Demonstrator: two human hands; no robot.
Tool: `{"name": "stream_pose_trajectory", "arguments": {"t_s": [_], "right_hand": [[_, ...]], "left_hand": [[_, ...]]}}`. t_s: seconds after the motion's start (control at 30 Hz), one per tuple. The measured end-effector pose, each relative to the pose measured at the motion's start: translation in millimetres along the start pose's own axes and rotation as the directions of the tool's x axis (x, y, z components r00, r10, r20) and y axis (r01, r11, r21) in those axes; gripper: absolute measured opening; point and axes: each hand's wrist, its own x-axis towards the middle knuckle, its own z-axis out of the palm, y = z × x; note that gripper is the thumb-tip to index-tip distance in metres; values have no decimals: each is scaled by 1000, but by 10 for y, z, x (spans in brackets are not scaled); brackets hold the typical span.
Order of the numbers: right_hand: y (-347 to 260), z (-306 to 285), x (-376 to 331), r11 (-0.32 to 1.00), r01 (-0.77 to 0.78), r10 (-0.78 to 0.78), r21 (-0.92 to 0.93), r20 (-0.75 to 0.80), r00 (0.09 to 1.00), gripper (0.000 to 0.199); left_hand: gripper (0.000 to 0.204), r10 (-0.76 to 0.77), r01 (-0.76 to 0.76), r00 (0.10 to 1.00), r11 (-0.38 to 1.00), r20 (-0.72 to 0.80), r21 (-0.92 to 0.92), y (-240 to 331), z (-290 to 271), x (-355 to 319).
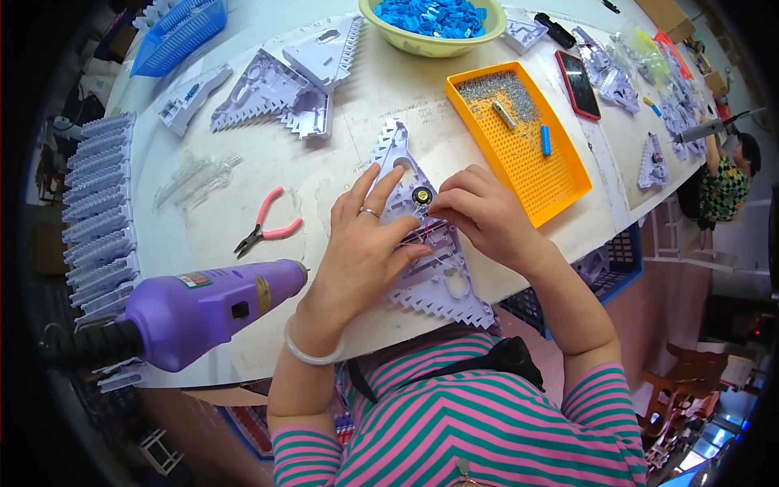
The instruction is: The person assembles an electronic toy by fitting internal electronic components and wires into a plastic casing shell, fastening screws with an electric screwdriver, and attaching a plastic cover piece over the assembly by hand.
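A lavender plastic housing with toothed edges (454,296) lies opened out in front of me, its inner side up. A small round black speaker (422,196) with a brass-coloured centre sits in its upper part. My left hand (361,243) steadies the housing from the left, fingers over its edge and thumb across its middle. Beside the speaker, the fingertips of my right hand (485,213) are pinched together. What they hold is too small to make out. Thin wires, one of them red, run just below these fingertips.
Pink-handled pliers (264,223) and a large purple power tool (219,308) are at left. An orange tray (560,191) holds screws and two small cylinders. Beyond are a bowl of blue parts (434,45), more housings (268,89) and a phone (578,85). Another person (725,183) works at far right.
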Motion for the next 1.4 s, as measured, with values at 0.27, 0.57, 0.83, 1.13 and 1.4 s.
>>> {"name": "stream_pose_trajectory", "arguments": {"t_s": [0.27, 0.57, 0.83, 1.13, 1.4], "right_hand": [[80, 120, 0, 998, -47, 49, 49, -39, 998, 12], [162, 183, -12, 995, -62, 62, 77, -1, 998, 14], [128, 159, 23, 992, -69, 69, 107, 8, 998, 13], [91, 136, 21, 998, -64, 64, -1, 17, 998, 11], [84, 65, 65, 997, 28, -23, -70, 71, 997, 14]], "left_hand": [[35, 22, -21, 1000, 1000, 12, -14, -2, -9, -18], [30, 71, -67, 995, 997, 70, -49, -49, -41, -26], [30, 65, -64, 997, 997, 48, -36, -108, -71, -16], [35, 32, -31, 998, 999, 56, -26, -109, -67, -18], [38, 49, -46, 998, 997, 37, -61, -141, -34, -14]]}}
